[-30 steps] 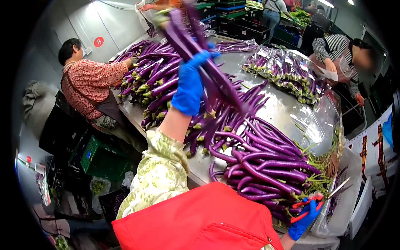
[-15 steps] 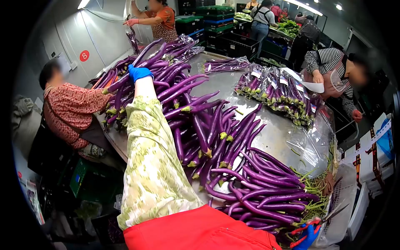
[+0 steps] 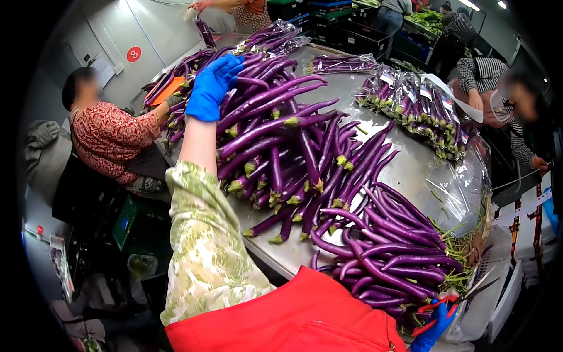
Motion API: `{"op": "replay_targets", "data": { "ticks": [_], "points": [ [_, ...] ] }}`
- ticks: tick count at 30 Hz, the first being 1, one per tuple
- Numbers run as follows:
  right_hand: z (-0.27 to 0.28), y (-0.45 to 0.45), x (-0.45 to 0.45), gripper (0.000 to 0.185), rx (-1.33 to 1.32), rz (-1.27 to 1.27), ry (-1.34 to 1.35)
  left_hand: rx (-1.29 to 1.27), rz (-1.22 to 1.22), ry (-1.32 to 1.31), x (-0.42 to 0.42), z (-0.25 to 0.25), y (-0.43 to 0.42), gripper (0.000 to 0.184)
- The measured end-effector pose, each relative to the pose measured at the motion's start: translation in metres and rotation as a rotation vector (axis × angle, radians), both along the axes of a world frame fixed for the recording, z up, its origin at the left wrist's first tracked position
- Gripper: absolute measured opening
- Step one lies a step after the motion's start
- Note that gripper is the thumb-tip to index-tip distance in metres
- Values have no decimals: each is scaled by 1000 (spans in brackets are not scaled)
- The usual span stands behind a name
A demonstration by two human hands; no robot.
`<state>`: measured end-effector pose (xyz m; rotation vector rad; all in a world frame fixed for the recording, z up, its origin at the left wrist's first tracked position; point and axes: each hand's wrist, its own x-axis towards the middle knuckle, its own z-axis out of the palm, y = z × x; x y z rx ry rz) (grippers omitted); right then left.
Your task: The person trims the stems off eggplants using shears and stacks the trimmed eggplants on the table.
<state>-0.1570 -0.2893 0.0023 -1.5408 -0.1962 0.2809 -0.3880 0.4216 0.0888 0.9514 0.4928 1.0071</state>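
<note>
Our blue-gloved left hand (image 3: 212, 88) had moved, releasing the long purple eggplants (image 3: 255, 136). Our blue-gloved right hand (image 3: 435, 331) grasped red-handled metal scissors (image 3: 449, 300), blades outward, probably for safety.

Head cam (sole view), wide-angle: looks fwd & down from your head, close over your red apron (image 3: 281, 317), w/ table (image 3: 413, 176) mid-distance, crates (image 3: 356, 41) far off.

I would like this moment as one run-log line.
left hand: over eggplant heap, contact unclear | right hand: holding red-handled scissors | bagged eggplants: on metal table
</note>
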Motion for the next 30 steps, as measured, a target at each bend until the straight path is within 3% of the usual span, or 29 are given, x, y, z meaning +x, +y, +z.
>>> {"op": "replay_targets", "data": {
  "ticks": [1, 2, 4, 5, 8, 9, 11, 12, 13, 14, 16, 24, 28, 30],
  "points": [
    [-1, 1, -1, 39, 14, -4, 0, 278, 261, 228, 7, 30, -49, 23],
    [-2, 1, -2, 39, 29, -11, -2, 685, 450, 303, 3, 21, -34, 41],
    [-6, 0, -2, 39, 3, -31, -7, 1565, 797, 1196, -18, 24, -11, 68],
    [-8, 4, -3, 39, -7, -43, -9, 1483, 616, 1547, -23, 19, 6, 89],
    [0, 29, -16, 40, 18, 38, -21, 1155, 318, 1993, -24, 14, 36, 89],
    [-5, 30, -14, 41, -14, 110, -70, 1175, 291, 1929, -34, -20, 102, 90],
    [-1, 54, -26, 41, 2, 64, -60, 1044, 135, 1799, -39, -50, 169, 93],
    [0, 61, -34, 41, 1, 39, -51, 1026, 104, 1854, -36, -51, 175, 90],
    [-20, 59, -34, 41, 85, -9, -65, 947, 100, 1873, -29, -35, 159, 86],
    [-32, 52, -33, 48, -33, -82, -90, 970, 180, 1941, -21, -34, 157, 85],
    [-1, 88, -52, 39, -53, -176, 38, 1029, 178, 1902, -10, -30, 151, 80],
    [-2, 61, -60, 40, -7, -52, -57, 982, 51, 1938, -45, -39, 221, 72],
    [-10, 21, -62, 47, 13, -151, -44, 943, 41, 1766, -69, -19, 239, 69],
    [-19, -4, -61, 46, 52, -157, -57, 966, 77, 1605, -26, 26, 140, 66]
  ]
}}
